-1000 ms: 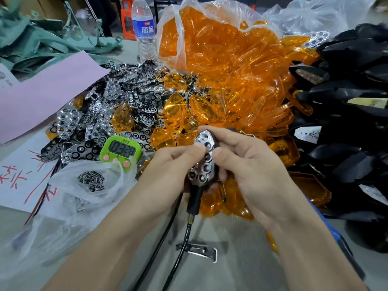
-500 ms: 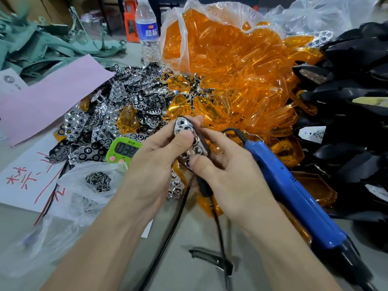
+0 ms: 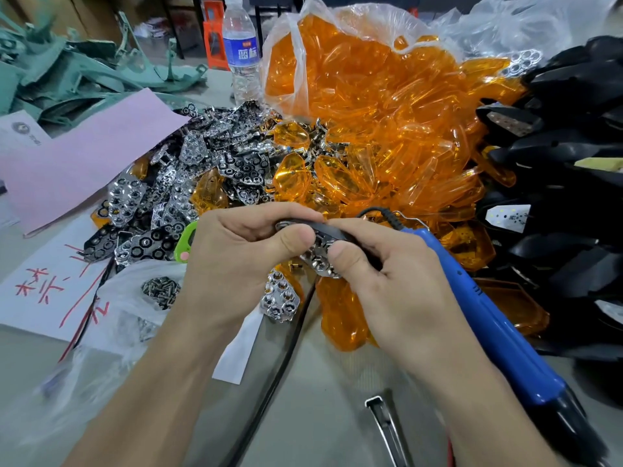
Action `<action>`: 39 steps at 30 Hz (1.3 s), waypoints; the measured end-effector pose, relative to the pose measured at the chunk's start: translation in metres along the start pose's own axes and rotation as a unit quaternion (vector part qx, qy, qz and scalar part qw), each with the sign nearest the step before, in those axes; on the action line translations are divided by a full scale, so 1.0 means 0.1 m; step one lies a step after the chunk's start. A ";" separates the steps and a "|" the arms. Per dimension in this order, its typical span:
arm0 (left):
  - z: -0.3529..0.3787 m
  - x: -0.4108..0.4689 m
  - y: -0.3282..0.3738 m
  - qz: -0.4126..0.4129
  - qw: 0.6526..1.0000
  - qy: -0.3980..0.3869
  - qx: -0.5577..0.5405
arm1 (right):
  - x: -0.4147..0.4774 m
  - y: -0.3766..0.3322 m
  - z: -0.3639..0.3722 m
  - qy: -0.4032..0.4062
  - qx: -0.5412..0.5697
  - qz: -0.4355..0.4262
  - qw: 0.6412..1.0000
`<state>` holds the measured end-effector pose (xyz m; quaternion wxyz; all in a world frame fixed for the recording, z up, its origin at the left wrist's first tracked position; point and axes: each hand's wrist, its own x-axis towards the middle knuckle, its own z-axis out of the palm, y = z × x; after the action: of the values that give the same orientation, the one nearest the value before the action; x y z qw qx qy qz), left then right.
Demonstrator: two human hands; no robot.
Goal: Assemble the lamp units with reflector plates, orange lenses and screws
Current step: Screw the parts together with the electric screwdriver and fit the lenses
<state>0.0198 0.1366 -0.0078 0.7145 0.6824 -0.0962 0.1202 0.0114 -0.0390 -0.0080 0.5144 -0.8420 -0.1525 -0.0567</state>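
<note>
The black lamp unit [image 3: 337, 232], with a shiny reflector plate [image 3: 320, 256] on it, is above the middle of the surface [image 3: 320, 423]. The left hand [image 3: 249, 254] and the right hand [image 3: 391, 284] are close together and both pinch it. The orange lenses [image 3: 387, 129] are piled behind, toward the far edge. A blue tool [image 3: 499, 332] lies by the right hand.

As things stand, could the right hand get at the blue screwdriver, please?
Probably yes, once freed: the right hand and left hand both pinch the lamp unit, but the blue screwdriver lies uncovered just beside the right wrist.
</note>
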 end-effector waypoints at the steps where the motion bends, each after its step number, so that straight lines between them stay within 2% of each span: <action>1: 0.01 -0.01 0.00 0.003 1.000 0.009 0.006 | 0.00 0.00 0.00 0.001 -0.009 -0.001 1.000; 13: 0.11 -0.05 -0.04 -0.005 0.993 0.081 0.082 | 0.03 0.04 0.07 0.031 0.004 0.032 0.999; 19: 0.09 -0.04 -0.06 -0.042 0.994 0.055 0.081 | 0.03 0.08 0.02 -0.038 0.049 0.049 0.997; 25: 0.05 0.00 -0.05 -0.145 0.989 -0.014 -0.031 | 0.07 0.13 -0.03 -0.008 0.083 0.043 0.996; 36: 0.14 -0.05 -0.06 -0.057 0.993 0.094 0.045 | 0.03 0.11 0.08 -0.006 0.087 0.055 0.995; 39: 0.14 -0.04 -0.06 -0.051 0.991 0.105 0.069 | 0.03 0.10 0.05 -0.043 0.063 0.077 0.994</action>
<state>0.0184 0.1219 -0.0141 0.6772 0.7175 0.0231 0.1612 0.0172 -0.0383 -0.0180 0.5621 -0.8189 -0.1122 0.0292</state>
